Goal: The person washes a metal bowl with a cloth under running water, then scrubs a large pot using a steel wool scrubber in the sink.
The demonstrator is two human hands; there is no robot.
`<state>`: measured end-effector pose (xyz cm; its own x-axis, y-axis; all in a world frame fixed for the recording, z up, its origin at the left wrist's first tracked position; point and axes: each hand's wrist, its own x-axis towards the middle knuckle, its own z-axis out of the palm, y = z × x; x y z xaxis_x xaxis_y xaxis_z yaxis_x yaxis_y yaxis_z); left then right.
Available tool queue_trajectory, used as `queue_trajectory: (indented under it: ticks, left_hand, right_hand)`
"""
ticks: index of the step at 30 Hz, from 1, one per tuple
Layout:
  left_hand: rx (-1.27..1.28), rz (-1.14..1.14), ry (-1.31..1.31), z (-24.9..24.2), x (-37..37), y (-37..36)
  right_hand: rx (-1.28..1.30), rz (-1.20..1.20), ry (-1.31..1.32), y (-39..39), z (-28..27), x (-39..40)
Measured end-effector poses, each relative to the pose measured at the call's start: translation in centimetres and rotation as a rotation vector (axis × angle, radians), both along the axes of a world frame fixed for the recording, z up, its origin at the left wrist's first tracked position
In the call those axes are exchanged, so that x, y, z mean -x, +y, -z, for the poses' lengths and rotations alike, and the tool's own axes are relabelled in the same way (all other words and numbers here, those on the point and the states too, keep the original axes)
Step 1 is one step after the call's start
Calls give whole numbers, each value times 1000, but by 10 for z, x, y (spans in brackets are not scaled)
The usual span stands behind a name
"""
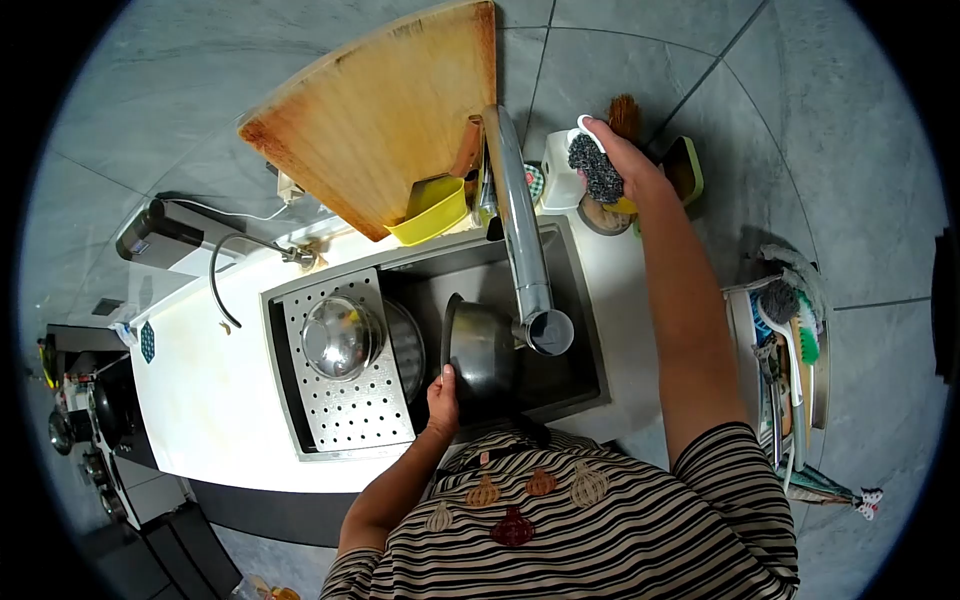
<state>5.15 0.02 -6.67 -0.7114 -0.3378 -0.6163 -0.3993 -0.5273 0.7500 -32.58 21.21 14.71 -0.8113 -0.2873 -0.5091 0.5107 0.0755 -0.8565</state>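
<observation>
My left hand (pixel 443 402) grips the rim of a deep metal bowl (pixel 482 350), which is tipped on its side in the sink (pixel 570 390). The grey faucet (pixel 522 230) reaches over the bowl. My right hand (pixel 622 160) is stretched out to the back right of the counter, its fingers closed round a steel wool scrubber (pixel 596 168) with a white handle. Beside the scrubber stands a white container (pixel 560 170). Just behind my right hand are a brown bristle brush (pixel 625 115) and a yellow-green rimmed holder (pixel 690 170).
A perforated metal tray (pixel 330 415) covers the sink's left part, with an upturned shiny bowl (pixel 342 338) on it. A wooden cutting board (pixel 390 110) leans on the wall behind a yellow container (pixel 432 212). At right hangs a rack (pixel 790 340) of brushes and utensils.
</observation>
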Motion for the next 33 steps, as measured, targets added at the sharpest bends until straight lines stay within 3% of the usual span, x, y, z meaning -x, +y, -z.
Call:
queue_trajectory:
  ticks: [33]
  left_hand:
    - [27, 23, -32, -20, 10, 9]
  right_hand:
    - [-86, 59, 93, 11, 2, -1]
